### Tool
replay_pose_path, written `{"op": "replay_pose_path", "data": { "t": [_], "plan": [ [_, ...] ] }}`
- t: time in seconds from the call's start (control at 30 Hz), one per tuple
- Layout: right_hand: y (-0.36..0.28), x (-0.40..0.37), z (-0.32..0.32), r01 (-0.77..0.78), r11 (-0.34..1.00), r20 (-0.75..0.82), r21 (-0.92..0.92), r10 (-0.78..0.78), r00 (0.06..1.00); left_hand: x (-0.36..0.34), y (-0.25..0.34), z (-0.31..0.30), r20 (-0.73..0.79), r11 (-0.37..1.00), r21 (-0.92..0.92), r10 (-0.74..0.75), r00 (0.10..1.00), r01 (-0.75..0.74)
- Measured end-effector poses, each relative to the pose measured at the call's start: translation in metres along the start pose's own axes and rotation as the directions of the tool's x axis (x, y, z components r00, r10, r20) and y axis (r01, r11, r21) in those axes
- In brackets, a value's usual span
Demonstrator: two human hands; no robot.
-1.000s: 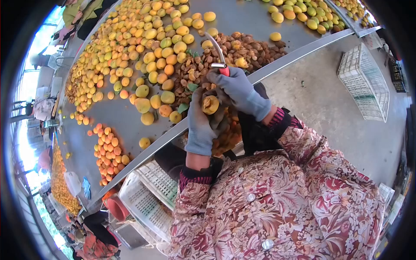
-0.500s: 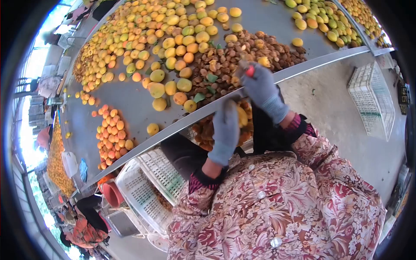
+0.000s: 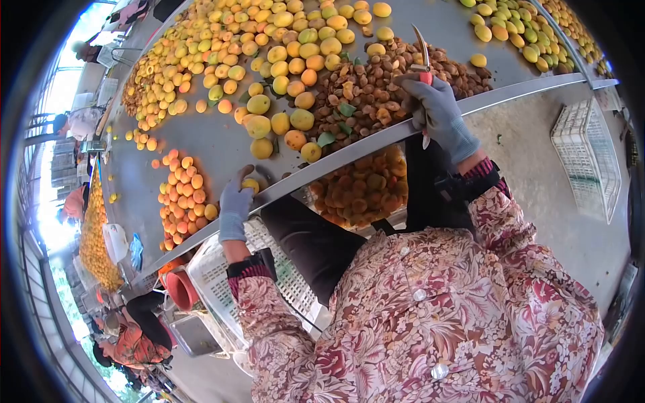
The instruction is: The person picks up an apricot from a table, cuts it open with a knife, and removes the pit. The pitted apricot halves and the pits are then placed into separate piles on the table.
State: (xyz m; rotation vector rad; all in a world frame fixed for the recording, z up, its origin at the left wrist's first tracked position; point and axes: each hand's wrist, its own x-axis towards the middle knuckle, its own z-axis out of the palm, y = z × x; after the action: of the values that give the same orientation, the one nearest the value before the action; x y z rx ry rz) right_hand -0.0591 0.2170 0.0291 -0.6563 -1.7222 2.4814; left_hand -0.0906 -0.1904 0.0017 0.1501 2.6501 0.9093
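Observation:
My right hand point(image 3: 443, 121), in a grey glove, is closed round the red handle of a small curved knife point(image 3: 422, 50). Its hooked blade points up over a heap of brown apricot pits point(image 3: 376, 91) on the metal table point(image 3: 195, 141). At the table's front rim, my gloved left hand point(image 3: 236, 207) has its fingers around a yellow apricot point(image 3: 250, 185). Between my knees, below the rim, is a pile of opened apricots point(image 3: 366, 191); whatever holds them is mostly hidden.
Whole apricots point(image 3: 295, 50) are spread over the table, with a smaller orange pile point(image 3: 181, 195) at the left. White plastic crates point(image 3: 215, 269) stand under the rim beside a red bucket point(image 3: 180, 289). Another crate point(image 3: 588, 158) stands at right. Another person point(image 3: 138, 339) sits at lower left.
My left hand has moved left from above the opened apricots to a yellow apricot at the rim. The fruit it held is gone from it. My right hand shifted right, knife blade now upright.

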Motion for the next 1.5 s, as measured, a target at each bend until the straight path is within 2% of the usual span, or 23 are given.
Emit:
{"op": "replay_pose_path", "data": {
  "t": [0.1, 0.13, 0.17, 0.2, 0.23, 0.3, 0.33, 0.37, 0.4, 0.57, 0.63, 0.7, 0.77, 0.83, 0.9, 0.93, 1.0, 1.2, 1.3, 1.37, 1.4, 1.43, 1.5],
  "plan": [
    [0.003, 0.001, 0.000, 0.020, 1.000, 0.006, 0.017, -0.020, 1.000, 0.006, 0.015, -0.009, 0.140, 0.981, 0.048, -0.194, 0.971, 0.189],
    [0.001, -0.001, 0.001, 0.032, 0.999, 0.005, 0.022, -0.032, 0.999, 0.001, 0.026, -0.007, 0.134, 0.983, 0.051, -0.184, 0.974, 0.178],
    [-0.003, -0.004, 0.002, 0.036, 0.996, 0.085, 0.085, -0.044, 0.995, -0.006, 0.038, 0.001, 0.032, 0.932, -0.362, 0.009, 0.999, 0.003],
    [-0.007, -0.010, 0.001, 0.032, 0.989, 0.161, 0.144, -0.056, 0.985, -0.013, 0.054, 0.011, -0.126, 0.693, -0.695, 0.143, 0.982, -0.190],
    [-0.011, -0.016, 0.005, 0.037, 0.989, 0.147, 0.143, -0.058, 0.987, -0.017, 0.078, 0.021, -0.116, 0.691, -0.698, 0.152, 0.981, -0.190],
    [-0.024, -0.026, 0.019, 0.050, 0.924, 0.226, 0.378, -0.145, 0.963, -0.024, 0.134, 0.039, -0.273, 0.455, -0.806, 0.281, 0.920, -0.378],
    [-0.032, -0.032, 0.022, 0.074, 0.923, 0.203, 0.378, -0.160, 0.966, -0.024, 0.150, 0.048, -0.262, 0.445, -0.811, 0.304, 0.916, -0.380],
    [-0.040, -0.038, 0.025, 0.132, 0.891, 0.228, 0.434, -0.251, 0.941, -0.023, 0.164, 0.056, -0.244, 0.331, -0.865, 0.376, 0.894, -0.376],
    [-0.047, -0.045, 0.027, 0.187, 0.852, 0.245, 0.489, -0.340, 0.908, -0.022, 0.175, 0.063, -0.229, 0.215, -0.911, 0.446, 0.865, -0.352],
    [-0.071, -0.065, 0.028, 0.318, 0.728, 0.112, 0.608, -0.475, 0.873, -0.023, 0.205, 0.095, -0.048, 0.159, -0.976, 0.498, 0.866, -0.146],
    [-0.070, -0.069, 0.027, 0.479, 0.757, 0.104, 0.443, -0.575, 0.812, -0.025, 0.213, 0.105, -0.050, 0.146, -0.980, 0.481, 0.875, -0.137],
    [-0.059, -0.063, 0.019, 0.491, 0.731, 0.163, 0.474, -0.621, 0.767, -0.028, 0.219, 0.109, -0.010, 0.137, -0.986, 0.514, 0.858, -0.093],
    [-0.053, -0.065, 0.025, 0.861, 0.476, 0.042, 0.179, -0.878, 0.477, -0.032, 0.221, 0.111, -0.006, 0.114, -0.991, 0.482, 0.876, -0.070],
    [-0.054, -0.066, 0.024, 0.828, 0.530, 0.068, 0.185, -0.847, 0.527, -0.031, 0.218, 0.111, 0.004, 0.147, -0.986, 0.502, 0.865, -0.080],
    [-0.060, -0.070, 0.025, 0.612, 0.700, 0.038, 0.367, -0.669, 0.742, -0.031, 0.217, 0.113, 0.015, 0.177, -0.980, 0.523, 0.852, -0.092],
    [-0.063, -0.074, 0.023, 0.614, 0.698, 0.034, 0.367, -0.670, 0.742, -0.034, 0.217, 0.115, 0.012, 0.185, -0.978, 0.510, 0.860, -0.096],
    [-0.069, -0.079, 0.019, 0.366, 0.764, 0.170, 0.531, -0.519, 0.838, -0.034, 0.215, 0.116, 0.010, 0.193, -0.976, 0.496, 0.869, -0.099],
    [-0.062, -0.078, 0.031, 0.390, 0.829, 0.195, 0.400, -0.493, 0.848, -0.029, 0.215, 0.115, 0.106, 0.140, -0.989, 0.439, 0.892, 0.049],
    [-0.052, -0.065, 0.029, 0.383, 0.822, 0.122, 0.421, -0.470, 0.874, -0.027, 0.214, 0.121, 0.014, 0.219, -0.973, 0.387, 0.922, -0.077],
    [-0.039, -0.052, 0.022, 0.362, 0.804, 0.063, 0.472, -0.441, 0.896, -0.028, 0.221, 0.123, -0.128, 0.358, -0.881, 0.448, 0.885, -0.309],
    [-0.032, -0.043, 0.018, 0.011, 0.592, 0.223, 0.806, -0.321, 0.920, -0.025, 0.217, 0.128, -0.129, 0.359, -0.881, 0.446, 0.886, -0.309],
    [-0.032, -0.038, 0.016, -0.355, 0.229, 0.410, 0.906, -0.277, 0.869, -0.020, 0.211, 0.136, -0.173, 0.473, -0.778, 0.472, 0.864, -0.414],
    [-0.037, -0.034, 0.008, -0.432, 0.185, 0.469, 0.883, -0.295, 0.833, -0.017, 0.208, 0.140, -0.210, 0.572, -0.644, 0.507, 0.836, -0.509]
  ]
}}
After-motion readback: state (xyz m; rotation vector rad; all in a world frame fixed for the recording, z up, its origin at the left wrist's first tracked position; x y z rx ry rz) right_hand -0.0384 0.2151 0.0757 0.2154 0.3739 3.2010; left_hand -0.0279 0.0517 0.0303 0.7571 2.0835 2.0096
